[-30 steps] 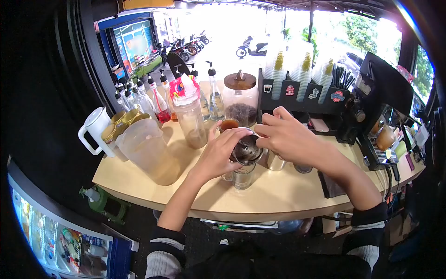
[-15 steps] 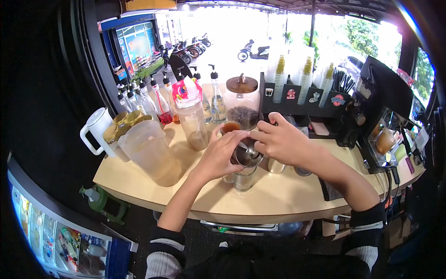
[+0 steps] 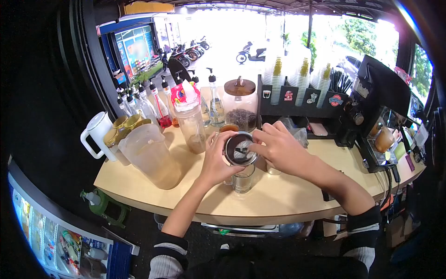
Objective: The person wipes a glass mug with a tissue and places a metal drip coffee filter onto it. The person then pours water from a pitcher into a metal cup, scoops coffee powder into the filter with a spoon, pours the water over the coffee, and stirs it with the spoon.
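- The left hand (image 3: 216, 160) is holding a round metal vessel (image 3: 236, 142) over the bench, its fingers wrapping around the outer side; the mouth is tilting toward the camera.
- The right hand (image 3: 284, 148) is hovering at the vessel's rim with its fingers bent inward — whether they are pinching a small tool, I cannot tell.
- Something dark and something pale are showing inside the vessel, too small to name.
- Judging by this pose, the step in hand is work inside the vessel's mouth; the next move seems to be calling for a steady left grip while the right fingers are working there.
- A glass mug (image 3: 242, 182) is standing upright just below the vessel; whether they are touching is unclear.
- A glass of amber liquid (image 3: 229, 127) is standing behind the left hand.
- The pale wooden bench (image 3: 283, 201) is carrying a large frosted pitcher (image 3: 148, 156) on the left and an espresso machine (image 3: 378, 151) on the right.
- Farther back, a wood-lidded jar (image 3: 240, 104) is standing between pump bottles (image 3: 216, 104) and a black rack (image 3: 301, 101) — the rack is holding stacked cups and straws.
- Beyond the bench, scooters (image 3: 251, 55) are standing outside in bright daylight.
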### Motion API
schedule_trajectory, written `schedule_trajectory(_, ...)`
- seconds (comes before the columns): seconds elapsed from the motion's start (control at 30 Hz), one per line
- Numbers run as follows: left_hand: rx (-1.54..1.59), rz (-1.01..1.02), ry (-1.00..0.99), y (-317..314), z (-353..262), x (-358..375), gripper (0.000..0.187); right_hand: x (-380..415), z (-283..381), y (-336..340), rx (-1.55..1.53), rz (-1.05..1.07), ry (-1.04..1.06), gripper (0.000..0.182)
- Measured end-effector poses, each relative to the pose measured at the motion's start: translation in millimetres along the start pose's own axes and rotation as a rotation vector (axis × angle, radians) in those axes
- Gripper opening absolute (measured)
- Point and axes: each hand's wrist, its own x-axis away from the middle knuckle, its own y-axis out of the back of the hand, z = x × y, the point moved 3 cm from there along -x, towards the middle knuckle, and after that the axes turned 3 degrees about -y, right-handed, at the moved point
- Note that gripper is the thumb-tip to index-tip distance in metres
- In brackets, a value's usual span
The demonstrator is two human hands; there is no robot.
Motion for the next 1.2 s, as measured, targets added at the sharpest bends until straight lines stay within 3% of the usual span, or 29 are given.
schedule_trajectory(0.13, 0.216, -0.162, 0.196, -16.6, 3.7, 15.2, 0.085, 5.7, 3.3, -10.8, 0.076, -0.097, -0.195, 0.016)
schedule_trajectory(0.23, 0.32, -0.264, 0.209, -23.0, 2.4, 18.4, 0.085, 7.9, 13.3, -18.1, 0.104, -0.097, -0.256, 0.015)
schedule_trajectory(0.37, 0.236, -0.313, 0.16, -32.0, 5.6, 23.0, 0.084, 2.4, 13.2, -16.0, 0.151, -0.118, -0.355, 0.017)
schedule_trajectory(0.5, 0.181, -0.361, 0.099, -32.1, 6.7, 20.5, 0.084, 5.1, 27.9, -21.6, 0.071, -0.146, -0.315, 0.017)
schedule_trajectory(0.57, 0.2, -0.373, 0.122, -32.5, 8.0, 21.3, 0.084, 6.0, 30.3, -23.3, 0.072, -0.054, -0.347, 0.019)
schedule_trajectory(0.67, 0.197, -0.32, 0.119, -30.8, 0.4, 22.7, 0.085, 1.0, 20.0, -21.1, -0.007, -0.162, -0.424, 0.017)
schedule_trajectory(0.77, 0.283, -0.296, 0.177, -22.6, -0.1, 18.0, 0.084, 5.0, 21.7, -25.4, -0.103, -0.137, -0.376, 0.014)
schedule_trajectory(1.1, -0.071, -0.052, -0.037, 3.1, -3.4, 2.7, 0.079, 13.2, -5.1, 1.7, -0.101, -0.096, -0.251, 0.014)
schedule_trajectory(1.2, -0.099, -0.022, -0.051, 6.3, -5.4, -1.9, 0.081, 19.6, -14.5, 9.6, -0.269, -0.195, -0.356, 0.009)
